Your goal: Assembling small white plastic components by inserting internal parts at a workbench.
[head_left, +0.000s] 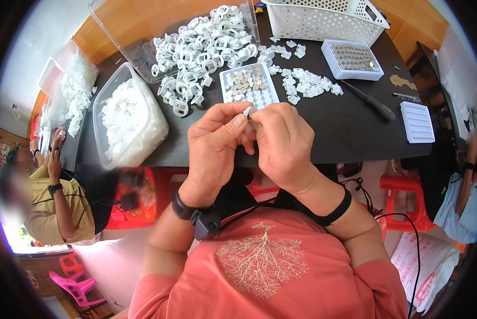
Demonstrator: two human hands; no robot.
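Both hands: left hand (214, 143), right hand (282, 142) pinching white part (247, 112)

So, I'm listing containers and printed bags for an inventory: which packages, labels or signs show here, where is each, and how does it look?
White printed sack: on the floor at lower right, crumpled, white with red print.
Clear plastic tub: left on the dark table, rounded, full of white parts.
White perforated basket: top of the table, rectangular.
White grid tray: ahead of both hands, holding small metal discs.
No signs or screens.
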